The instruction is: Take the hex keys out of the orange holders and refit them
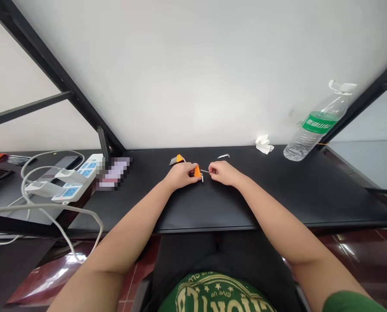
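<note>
My left hand (182,174) is closed around an orange hex key holder (197,171) above the black table. A short bent metal key (202,177) sticks out at the holder's near side. Just to the right, the fingers of my right hand (224,172) pinch a thin metal hex key (205,171) whose other end reaches the holder; whether it sits inside a slot I cannot tell. Behind my left hand lies a second orange holder (180,158) with several metal keys. Beyond my right hand, a small loose metal piece (224,156) rests on the table.
A tall clear bottle (313,123) with a green label and a crumpled white tissue (264,144) stand at the back right. On the left are a pixelated flat item (114,173), a white power strip (82,177) with plugs, and looping white cables (94,214). Black frame bars (60,82) rise at both sides.
</note>
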`<state>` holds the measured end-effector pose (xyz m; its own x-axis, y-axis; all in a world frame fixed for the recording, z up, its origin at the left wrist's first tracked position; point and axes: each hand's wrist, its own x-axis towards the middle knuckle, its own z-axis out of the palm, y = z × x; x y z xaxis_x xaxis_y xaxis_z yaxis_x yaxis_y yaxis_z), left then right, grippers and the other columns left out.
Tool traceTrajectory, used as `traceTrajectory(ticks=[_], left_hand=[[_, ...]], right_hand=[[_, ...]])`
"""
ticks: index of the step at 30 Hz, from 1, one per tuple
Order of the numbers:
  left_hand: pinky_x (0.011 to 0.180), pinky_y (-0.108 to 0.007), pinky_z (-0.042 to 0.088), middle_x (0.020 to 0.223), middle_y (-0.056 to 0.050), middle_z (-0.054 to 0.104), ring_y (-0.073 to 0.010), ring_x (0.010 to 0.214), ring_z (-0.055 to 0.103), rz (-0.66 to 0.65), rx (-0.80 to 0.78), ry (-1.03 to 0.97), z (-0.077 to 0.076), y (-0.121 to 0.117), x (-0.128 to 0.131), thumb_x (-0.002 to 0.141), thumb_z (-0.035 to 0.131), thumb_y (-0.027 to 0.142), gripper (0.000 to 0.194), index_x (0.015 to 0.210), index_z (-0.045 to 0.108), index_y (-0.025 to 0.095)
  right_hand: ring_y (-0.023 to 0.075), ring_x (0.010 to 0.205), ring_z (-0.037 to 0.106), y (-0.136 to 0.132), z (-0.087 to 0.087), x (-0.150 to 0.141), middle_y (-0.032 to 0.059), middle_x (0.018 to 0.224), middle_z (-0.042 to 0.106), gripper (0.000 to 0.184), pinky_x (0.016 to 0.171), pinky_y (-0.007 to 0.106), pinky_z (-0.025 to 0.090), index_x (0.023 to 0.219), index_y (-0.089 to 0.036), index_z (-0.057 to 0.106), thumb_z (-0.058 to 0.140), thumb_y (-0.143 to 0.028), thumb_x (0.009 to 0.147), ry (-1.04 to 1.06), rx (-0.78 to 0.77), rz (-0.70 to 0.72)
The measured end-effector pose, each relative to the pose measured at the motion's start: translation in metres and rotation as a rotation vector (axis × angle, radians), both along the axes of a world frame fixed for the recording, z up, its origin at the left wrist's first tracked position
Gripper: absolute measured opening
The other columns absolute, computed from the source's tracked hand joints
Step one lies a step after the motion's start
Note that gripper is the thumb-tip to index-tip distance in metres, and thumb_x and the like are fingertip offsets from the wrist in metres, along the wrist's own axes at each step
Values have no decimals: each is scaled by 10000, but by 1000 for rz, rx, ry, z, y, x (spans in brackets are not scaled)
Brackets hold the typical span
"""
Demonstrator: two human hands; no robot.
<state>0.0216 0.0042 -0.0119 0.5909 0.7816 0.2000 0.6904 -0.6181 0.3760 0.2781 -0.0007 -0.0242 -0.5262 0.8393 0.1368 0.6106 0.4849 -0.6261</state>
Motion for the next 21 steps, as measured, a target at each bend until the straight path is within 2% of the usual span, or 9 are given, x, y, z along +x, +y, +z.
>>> traceTrajectory(ticks=[7,11,14,17,21], left_hand=[[672,-318,376,737,20,557,-167,699,536,-1,8,19,0,1,-1,872,740,426,278,811,557,227],[679,-330,392,754,3,571,-186,717,555,-41,67,43,-1,-1,5,881,742,407,215,863,626,228],[717,-343,426,763,-18,588,-212,767,578,-85,135,29,-3,-2,9,892,749,439,228,887,673,224],[728,-342,437,756,-21,594,-212,773,580,-75,174,-4,-4,-1,8,891,753,428,222,884,689,216],[744,-331,451,774,-8,599,-199,775,586,-43,173,-46,-4,-1,3,876,770,399,217,989,718,221]], right_hand=[[143,796,583,1,4,4,32,962,664,164,778,278,446,939,-185,740,606,-95,970,-9,36,68],[165,853,613,-2,7,0,61,1004,675,205,828,308,471,959,-184,781,594,-147,1033,-7,86,81],[176,896,636,-3,5,-8,58,989,687,180,874,325,492,936,-184,784,630,-112,997,98,85,94],[163,835,645,-2,2,-13,31,958,693,124,818,320,513,957,-195,762,669,-116,937,283,-42,41],[152,702,622,-1,-2,-14,-5,832,677,65,652,290,490,922,-205,723,690,-262,924,444,-318,-26]])
